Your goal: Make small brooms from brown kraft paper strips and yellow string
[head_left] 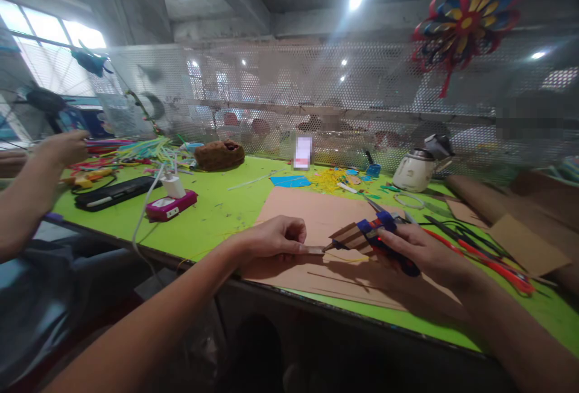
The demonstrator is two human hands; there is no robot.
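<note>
My left hand (278,239) pinches a small thin strip (315,251) between thumb and fingers, low over a brown cardboard sheet (294,203). In my right hand (418,248) is a blue glue gun (377,227) with a red part, its front wrapped in what looks like folded cardboard. The gun's nozzle points left and meets, or nearly meets, the strip's free end. A thin yellow piece (357,258) shows just under the gun. Two dark thin lines or sticks lie on the sheet below; I cannot tell which.
Red-handled pliers (497,266) and black cords lie right of my right hand. Behind stand a white kettle (412,170), yellow scraps (337,180) and a phone (303,153). Leftward are a purple power strip (172,205), a black case (117,193), a brown basket (219,155) and another person's arm (34,185).
</note>
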